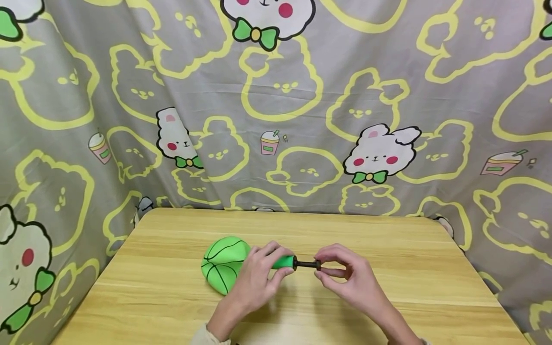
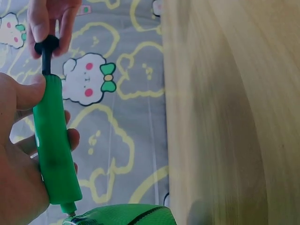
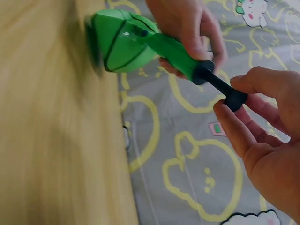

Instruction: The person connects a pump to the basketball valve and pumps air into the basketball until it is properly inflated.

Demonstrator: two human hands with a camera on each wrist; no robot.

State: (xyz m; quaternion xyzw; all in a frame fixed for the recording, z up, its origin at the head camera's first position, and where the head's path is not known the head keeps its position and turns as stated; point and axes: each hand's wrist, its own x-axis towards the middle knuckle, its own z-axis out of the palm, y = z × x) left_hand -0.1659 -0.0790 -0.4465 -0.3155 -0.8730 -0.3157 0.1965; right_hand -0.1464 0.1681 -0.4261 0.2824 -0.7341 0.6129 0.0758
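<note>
A green hand pump (image 2: pixel 57 140) with a black plunger handle (image 3: pixel 236 99) is held level above the table. My left hand (image 1: pixel 262 272) grips the pump's barrel, its fingers curled round it. Between thumb and fingertips, my right hand (image 1: pixel 354 275) pinches the end of the handle, and a short length of black rod shows between handle and barrel. At the pump's other end is a green ball (image 1: pixel 224 261) with black lines, creased and partly deflated. In the left wrist view the pump's tip meets the ball's surface. The left hand hides part of the ball in the head view.
Both hands are over a light wooden table (image 1: pixel 172 306). A grey curtain (image 1: pixel 302 103) with yellow outlines and white rabbit figures hangs behind the table and along its sides.
</note>
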